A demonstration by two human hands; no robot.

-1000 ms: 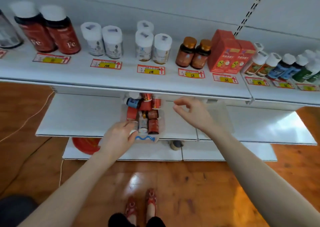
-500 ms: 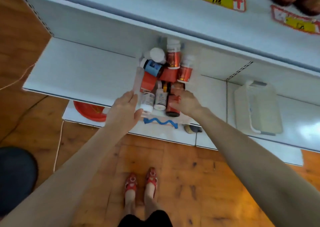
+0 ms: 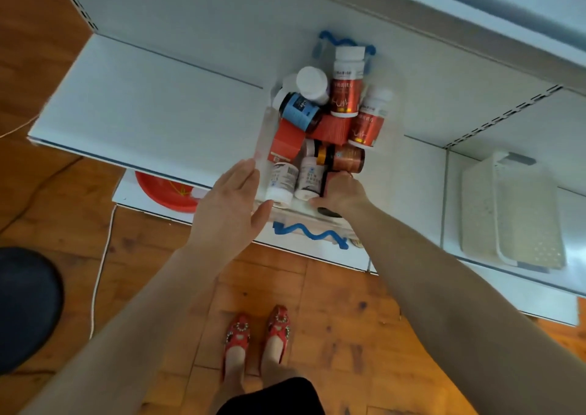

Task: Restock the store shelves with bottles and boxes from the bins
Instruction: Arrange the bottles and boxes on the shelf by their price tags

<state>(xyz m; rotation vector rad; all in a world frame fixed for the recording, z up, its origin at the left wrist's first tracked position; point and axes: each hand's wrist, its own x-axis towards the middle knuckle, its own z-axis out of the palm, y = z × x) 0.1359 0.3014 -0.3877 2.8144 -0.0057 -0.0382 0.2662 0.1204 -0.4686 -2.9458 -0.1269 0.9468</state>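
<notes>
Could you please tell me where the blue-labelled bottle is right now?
In the head view, the blue-labelled bottle lies tilted in the clear bin, left of centre, between a white-capped bottle above and a red box below.

One head-worn camera looks steeply down, fairly close over the lower shelf (image 3: 158,107), seemingly tilted sideways.

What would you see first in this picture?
The clear plastic bin heaped with red, white and blue bottles and boxes, on the white metal shelf. The left hand rests flat against its side while the right hand grips a dark red bottle inside. Below, red sparkly shoes stand on the wooden floor.
</notes>
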